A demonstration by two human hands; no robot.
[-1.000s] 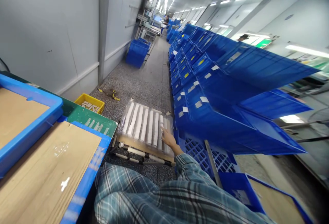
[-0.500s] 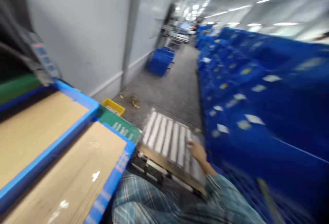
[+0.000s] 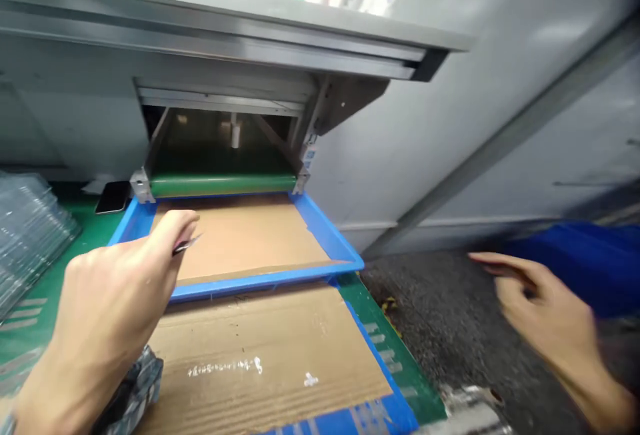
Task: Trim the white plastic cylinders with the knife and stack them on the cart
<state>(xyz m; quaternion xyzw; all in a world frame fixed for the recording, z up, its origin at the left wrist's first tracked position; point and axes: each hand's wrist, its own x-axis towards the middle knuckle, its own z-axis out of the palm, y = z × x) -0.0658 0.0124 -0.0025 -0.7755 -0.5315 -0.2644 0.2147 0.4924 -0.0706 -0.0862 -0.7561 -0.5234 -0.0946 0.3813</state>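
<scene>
My left hand reaches in from the lower left over a blue-rimmed tray lined with brown cardboard. A small shiny metal sliver shows at its fingertips, too small to name. My right hand hangs above the grey speckled floor at the right, fingers slightly apart, with nothing visible in them. A second cardboard-lined tray lies nearer me, its blue rim running down the right side. A plaid sleeve bunches near my left wrist.
A green conveyor belt runs out from under a grey metal hood behind the far tray. A stack of clear plastic trays and a black phone lie on the green mat. A blue crate stands at the right.
My view has swung from the long aisle of blue crates to the conveyor and trays. My right hand has left the clear tray of white items, and my left hand has come into view.
</scene>
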